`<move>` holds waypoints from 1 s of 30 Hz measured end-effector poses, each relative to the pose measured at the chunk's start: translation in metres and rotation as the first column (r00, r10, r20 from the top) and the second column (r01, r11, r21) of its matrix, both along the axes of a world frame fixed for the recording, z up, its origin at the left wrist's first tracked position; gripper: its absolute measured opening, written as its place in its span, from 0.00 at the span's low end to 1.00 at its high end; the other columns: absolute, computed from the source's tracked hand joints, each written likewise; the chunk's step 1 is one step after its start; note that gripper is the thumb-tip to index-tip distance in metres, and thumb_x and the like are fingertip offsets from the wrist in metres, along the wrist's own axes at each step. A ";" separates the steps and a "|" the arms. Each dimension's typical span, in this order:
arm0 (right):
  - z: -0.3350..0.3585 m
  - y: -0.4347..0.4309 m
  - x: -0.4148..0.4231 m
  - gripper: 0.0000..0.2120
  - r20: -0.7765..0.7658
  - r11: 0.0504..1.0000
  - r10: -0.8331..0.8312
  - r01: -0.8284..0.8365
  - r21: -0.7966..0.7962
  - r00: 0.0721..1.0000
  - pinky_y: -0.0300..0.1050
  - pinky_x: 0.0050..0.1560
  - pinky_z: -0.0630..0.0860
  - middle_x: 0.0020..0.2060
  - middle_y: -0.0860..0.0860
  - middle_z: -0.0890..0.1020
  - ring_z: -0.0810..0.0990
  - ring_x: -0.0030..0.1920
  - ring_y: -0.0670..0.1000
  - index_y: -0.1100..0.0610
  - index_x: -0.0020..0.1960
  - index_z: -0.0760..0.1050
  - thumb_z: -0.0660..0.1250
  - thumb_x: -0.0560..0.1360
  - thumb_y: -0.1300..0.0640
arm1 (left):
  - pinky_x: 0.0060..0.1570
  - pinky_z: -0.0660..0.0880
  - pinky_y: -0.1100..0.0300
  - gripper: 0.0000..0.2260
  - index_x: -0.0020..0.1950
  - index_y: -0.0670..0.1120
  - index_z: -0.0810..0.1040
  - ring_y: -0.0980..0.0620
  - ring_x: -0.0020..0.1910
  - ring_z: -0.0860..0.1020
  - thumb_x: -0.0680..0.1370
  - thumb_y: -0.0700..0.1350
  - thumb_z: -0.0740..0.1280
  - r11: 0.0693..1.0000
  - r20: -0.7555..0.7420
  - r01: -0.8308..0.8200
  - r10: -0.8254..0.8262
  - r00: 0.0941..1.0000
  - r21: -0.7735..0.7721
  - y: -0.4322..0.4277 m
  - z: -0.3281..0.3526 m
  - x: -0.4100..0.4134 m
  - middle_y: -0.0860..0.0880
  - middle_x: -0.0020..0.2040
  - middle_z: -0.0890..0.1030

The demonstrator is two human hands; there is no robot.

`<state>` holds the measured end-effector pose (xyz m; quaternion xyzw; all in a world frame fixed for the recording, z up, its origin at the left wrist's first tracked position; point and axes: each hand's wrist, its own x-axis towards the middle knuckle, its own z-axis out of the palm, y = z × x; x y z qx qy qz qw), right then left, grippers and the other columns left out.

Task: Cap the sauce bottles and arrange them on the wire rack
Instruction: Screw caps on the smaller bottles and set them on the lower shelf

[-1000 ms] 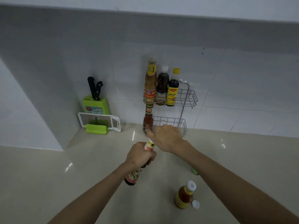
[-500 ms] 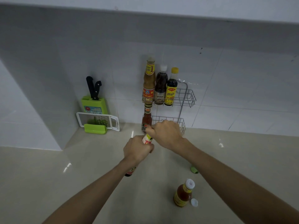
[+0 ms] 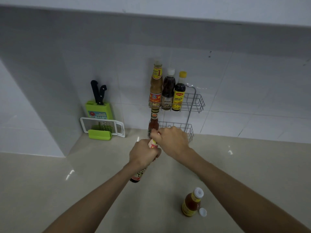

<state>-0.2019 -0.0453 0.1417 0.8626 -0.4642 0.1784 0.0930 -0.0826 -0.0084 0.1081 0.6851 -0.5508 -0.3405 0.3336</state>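
Sauce bottle [image 3: 137, 176], mid-frame above the desk [image 3: 50, 190], looks like rigid, slick, breakable glass, so the left hand [image 3: 143, 153] wraps its upper body while the right hand [image 3: 171, 140] curls fingers [image 3: 154, 134] closed over the top, presumably seating a hidden cap.

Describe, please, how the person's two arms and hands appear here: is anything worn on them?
Both forearms are bare as far as the frame shows; no sleeves are visible. The left hand and right hand wear no gloves, and no watch, bracelet or ring can be seen. No markings are apparent in the dim light.
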 end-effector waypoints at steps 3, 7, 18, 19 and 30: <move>-0.003 0.002 0.012 0.15 0.154 0.924 -0.246 0.183 0.336 0.957 0.47 0.39 0.70 0.42 0.57 0.82 0.80 0.45 0.60 0.53 0.45 0.75 0.57 0.76 0.44 | 0.30 0.66 0.61 0.05 0.34 0.51 0.74 0.49 0.34 0.77 0.69 0.48 0.67 0.993 0.165 -0.114 0.117 0.979 -0.030 0.004 0.000 -0.011 0.53 0.30 0.78; 0.009 -0.009 0.014 0.13 0.307 0.884 -0.204 0.040 0.467 0.930 0.49 0.40 0.77 0.38 0.55 0.82 0.80 0.42 0.57 0.54 0.39 0.76 0.63 0.71 0.45 | 0.34 0.72 0.61 0.05 0.44 0.49 0.75 0.53 0.37 0.79 0.71 0.45 0.69 0.999 -0.020 0.016 -0.017 1.000 -0.046 0.004 0.000 -0.008 0.51 0.38 0.81; 0.066 -0.062 -0.015 0.11 0.528 0.750 -0.109 -0.279 0.600 0.842 0.41 0.37 0.72 0.38 0.55 0.81 0.78 0.37 0.45 0.63 0.42 0.77 0.69 0.72 0.54 | 0.52 0.80 0.57 0.21 0.57 0.44 0.80 0.51 0.48 0.83 0.66 0.41 0.79 0.968 -0.455 0.249 -0.213 0.864 0.018 0.012 -0.031 0.023 0.46 0.50 0.86; 0.062 -0.058 -0.016 0.10 0.568 0.748 -0.144 -0.286 0.599 0.810 0.36 0.34 0.71 0.36 0.52 0.82 0.78 0.34 0.41 0.60 0.40 0.77 0.70 0.73 0.53 | 0.50 0.80 0.58 0.21 0.56 0.44 0.80 0.51 0.47 0.84 0.65 0.41 0.80 0.979 -0.454 0.205 -0.175 0.873 0.016 0.011 -0.033 0.020 0.46 0.49 0.86; -0.031 -0.031 -0.039 0.23 0.576 0.561 -0.408 -0.303 0.771 0.709 0.51 0.41 0.84 0.49 0.50 0.80 0.83 0.47 0.51 0.49 0.58 0.74 0.78 0.66 0.54 | 0.49 0.82 0.54 0.21 0.52 0.47 0.81 0.52 0.43 0.85 0.61 0.45 0.82 0.988 -0.344 0.129 -0.091 0.934 0.090 -0.013 -0.070 0.010 0.49 0.44 0.86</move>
